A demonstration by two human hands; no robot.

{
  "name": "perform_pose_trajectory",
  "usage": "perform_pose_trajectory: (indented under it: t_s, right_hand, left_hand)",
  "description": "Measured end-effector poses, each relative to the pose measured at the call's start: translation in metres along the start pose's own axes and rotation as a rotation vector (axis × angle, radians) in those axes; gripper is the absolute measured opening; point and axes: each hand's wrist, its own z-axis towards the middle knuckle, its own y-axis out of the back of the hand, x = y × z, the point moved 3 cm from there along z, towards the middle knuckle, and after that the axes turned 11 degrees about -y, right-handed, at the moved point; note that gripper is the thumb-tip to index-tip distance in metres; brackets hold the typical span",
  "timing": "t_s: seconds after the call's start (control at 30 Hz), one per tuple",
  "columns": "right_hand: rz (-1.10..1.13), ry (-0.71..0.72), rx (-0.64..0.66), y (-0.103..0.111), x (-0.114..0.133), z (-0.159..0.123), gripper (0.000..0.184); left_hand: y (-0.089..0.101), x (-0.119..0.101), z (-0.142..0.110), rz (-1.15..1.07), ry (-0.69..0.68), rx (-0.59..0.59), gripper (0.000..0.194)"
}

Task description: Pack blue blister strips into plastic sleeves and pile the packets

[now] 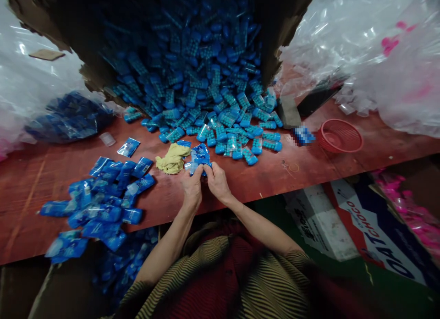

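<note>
My left hand point(192, 185) and my right hand point(217, 180) meet at the near edge of the red table point(41, 181). Both are closed on a small bundle of blue clear packets point(200, 156) held between the fingertips. Just left of the bundle lies a crumpled yellow cloth point(172, 158). Beyond the hands a heap of blue plastic items point(213, 99) spills out of a torn cardboard box point(285, 16). A pile of filled blue packets point(103, 200) lies to the left of my left arm.
A small red basket point(339, 135) stands on the table at the right. Clear plastic bags point(378, 48) lie at the right, another plastic bag point(20, 85) at the left. Cardboard boxes point(374, 227) and pink items point(415, 218) are below the table's right side.
</note>
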Motion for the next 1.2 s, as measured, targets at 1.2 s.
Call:
perform_pose_trajectory:
  t_s: [1.2]
  right_hand:
    - [-0.731, 0.124, -0.224, 0.095, -0.02, 0.039, 0.03]
  left_hand:
    - [0.013, -0.002, -0.026, -0.26, 0.775, 0.096, 0.028]
